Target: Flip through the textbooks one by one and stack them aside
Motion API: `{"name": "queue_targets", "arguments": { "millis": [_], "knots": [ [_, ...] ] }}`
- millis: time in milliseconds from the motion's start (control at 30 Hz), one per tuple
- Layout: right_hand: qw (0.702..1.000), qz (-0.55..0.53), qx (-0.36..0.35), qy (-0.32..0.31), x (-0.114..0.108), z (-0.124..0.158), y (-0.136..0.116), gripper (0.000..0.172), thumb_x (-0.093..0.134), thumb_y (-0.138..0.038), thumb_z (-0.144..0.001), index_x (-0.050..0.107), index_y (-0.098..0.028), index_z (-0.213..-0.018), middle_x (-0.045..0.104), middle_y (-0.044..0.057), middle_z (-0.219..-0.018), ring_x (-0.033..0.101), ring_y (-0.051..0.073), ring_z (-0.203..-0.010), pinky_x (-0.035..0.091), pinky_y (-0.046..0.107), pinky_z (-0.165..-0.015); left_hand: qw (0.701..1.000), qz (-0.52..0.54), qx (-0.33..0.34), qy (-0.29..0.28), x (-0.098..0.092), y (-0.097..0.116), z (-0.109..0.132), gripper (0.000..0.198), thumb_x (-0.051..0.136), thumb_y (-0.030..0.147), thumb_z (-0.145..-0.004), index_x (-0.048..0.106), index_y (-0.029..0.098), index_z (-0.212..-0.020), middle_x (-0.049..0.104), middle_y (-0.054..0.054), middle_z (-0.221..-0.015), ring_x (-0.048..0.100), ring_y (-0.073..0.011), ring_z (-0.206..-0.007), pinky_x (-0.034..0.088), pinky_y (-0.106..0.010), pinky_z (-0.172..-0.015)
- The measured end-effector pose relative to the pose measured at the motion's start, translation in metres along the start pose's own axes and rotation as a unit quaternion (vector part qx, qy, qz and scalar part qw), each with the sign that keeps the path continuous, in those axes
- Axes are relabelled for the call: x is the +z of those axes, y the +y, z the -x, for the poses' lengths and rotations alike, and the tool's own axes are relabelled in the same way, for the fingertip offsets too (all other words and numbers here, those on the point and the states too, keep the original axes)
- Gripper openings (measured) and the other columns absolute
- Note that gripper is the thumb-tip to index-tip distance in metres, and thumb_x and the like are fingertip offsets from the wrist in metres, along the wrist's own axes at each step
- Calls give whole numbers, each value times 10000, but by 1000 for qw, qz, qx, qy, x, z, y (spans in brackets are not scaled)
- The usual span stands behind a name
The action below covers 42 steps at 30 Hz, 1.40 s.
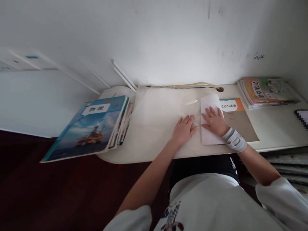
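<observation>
My left hand point(184, 129) lies flat with its fingers stretched out, on what looks like a clear plastic sheet point(156, 112) spread over the white desk. My right hand point(215, 122), with a pale band on its wrist, is spread flat on a white paper flap point(209, 102). That flap covers the left part of a textbook point(240, 123) with a grey-brown, orange and green cover. How the flap joins the book is hidden. Neither hand grips anything.
At the left, a stack of books point(101, 110) with a blue physics textbook on top overhangs the desk edge. Another stack of books point(267, 93) stands at the back right. A yellow cable point(192, 84) runs along the wall to a hole. A blurred dark object point(303, 117) sits at the right edge.
</observation>
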State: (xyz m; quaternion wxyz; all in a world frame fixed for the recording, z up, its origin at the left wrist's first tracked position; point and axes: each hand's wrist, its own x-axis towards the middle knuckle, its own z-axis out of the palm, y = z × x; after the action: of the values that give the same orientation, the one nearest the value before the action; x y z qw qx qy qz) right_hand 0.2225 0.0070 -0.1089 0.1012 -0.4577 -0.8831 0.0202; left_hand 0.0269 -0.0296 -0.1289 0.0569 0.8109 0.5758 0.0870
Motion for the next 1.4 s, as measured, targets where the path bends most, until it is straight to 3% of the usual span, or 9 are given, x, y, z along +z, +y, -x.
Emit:
{"name": "queue_targets", "arguments": {
  "millis": [233,433,567,700,767,833,933,1033,1400],
  "knots": [
    [999,20,26,28,7,-13,-26,437,505,-345,-870,526,-164,-1267,419,168,-1422,305,344,-1351,139,631,-1085,1000,5,-6,28,1,2,3,578,262,424,-947,316,85,-1413,436,-134,-1422,346,-210,-1348,195,-381,-1134],
    [999,10,36,-3,12,-9,-41,396,372,-213,-909,516,-140,-1272,437,166,-1409,342,310,-1338,181,574,-1099,999,8,-15,32,1,4,4,578,330,423,-926,343,88,-1397,451,-127,-1412,358,-211,-1340,191,-390,-1137],
    [999,-34,26,-12,-3,-25,-20,450,395,-274,-905,448,-159,-1336,363,146,-1462,271,288,-1374,211,510,-1103,999,5,-13,32,0,4,4,569,375,421,-909,365,114,-1387,437,-107,-1426,351,-209,-1342,193,-396,-1137],
    [993,-22,116,-1,-18,-65,27,674,551,-407,-821,332,-146,-1403,164,179,-1533,99,366,-1408,163,594,-1079,1000,2,-13,25,-1,5,3,546,367,422,-913,385,131,-1374,439,-91,-1427,345,-199,-1344,206,-409,-1132],
    [988,-43,150,-13,-17,-83,47,809,610,-484,-754,289,-150,-1417,223,200,-1503,146,390,-1388,212,610,-1050,1000,-3,-18,18,-2,5,3,540,357,419,-917,390,128,-1370,441,-90,-1426,346,-196,-1343,212,-415,-1130],
    [983,-81,164,-19,-9,-93,60,857,630,-524,-710,299,-153,-1408,358,206,-1414,283,380,-1329,290,579,-1023,1000,-8,-21,13,-2,6,3,533,350,413,-919,391,130,-1370,439,-87,-1428,346,-193,-1343,213,-414,-1131],
    [979,-114,170,26,5,-96,66,802,656,-487,-669,385,-162,-1351,441,189,-1294,414,361,-1209,362,541,-985,1000,-18,-20,15,-3,7,4,521,350,397,-919,395,134,-1366,439,-91,-1427,351,-197,-1339,217,-413,-1130],
    [976,-109,175,71,13,-92,65,724,678,-411,-634,466,-156,-1277,430,181,-1258,411,368,-1173,381,542,-965,999,-26,-20,37,-2,8,4,512,372,371,-910,406,122,-1356,443,-105,-1421,359,-214,-1333,234,-413,-1121],
    [984,-89,147,55,18,-96,59,635,676,-318,-624,520,-154,-1218,414,168,-1236,403,375,-1158,408,536,-946,994,-39,-7,103,1,8,6,453,405,257,-878,457,122,-1307,474,-115,-1387,369,-248,-1316,246,-431,-1111]
  ]
}}
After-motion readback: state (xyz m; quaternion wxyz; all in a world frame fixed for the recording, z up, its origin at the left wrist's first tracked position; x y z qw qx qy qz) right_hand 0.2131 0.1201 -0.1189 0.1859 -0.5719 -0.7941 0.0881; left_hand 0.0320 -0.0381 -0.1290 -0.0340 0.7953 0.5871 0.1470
